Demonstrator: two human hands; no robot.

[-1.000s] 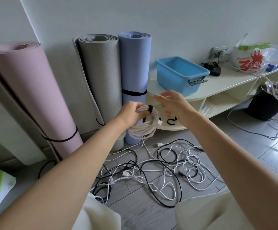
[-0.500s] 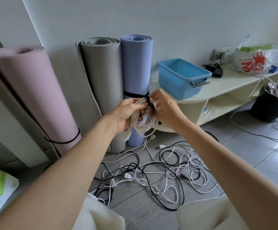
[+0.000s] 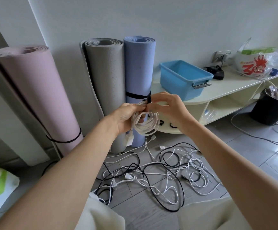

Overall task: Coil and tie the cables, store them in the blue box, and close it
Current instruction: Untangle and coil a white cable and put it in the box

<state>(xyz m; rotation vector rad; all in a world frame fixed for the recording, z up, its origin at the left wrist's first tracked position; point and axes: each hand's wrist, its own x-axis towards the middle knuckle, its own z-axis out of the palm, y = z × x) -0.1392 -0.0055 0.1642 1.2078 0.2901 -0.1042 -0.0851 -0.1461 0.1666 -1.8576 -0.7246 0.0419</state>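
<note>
Both grips on white coil (image 3: 144,121) w/ black tie (image 3: 149,100) | bag (image 3: 254,63) reads "3"

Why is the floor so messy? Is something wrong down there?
Yes, a tangle of loose black and white cables sprawls over the floor tiles, looped through each other. Only one white coil is bundled, held in the left hand while the right hand works a black tie on it. The blue box looks empty.

wall (image 3: 184,22): pale grey | floor (image 3: 259,155): grey tiles | shelf unit (image 3: 234,92): cream
</note>
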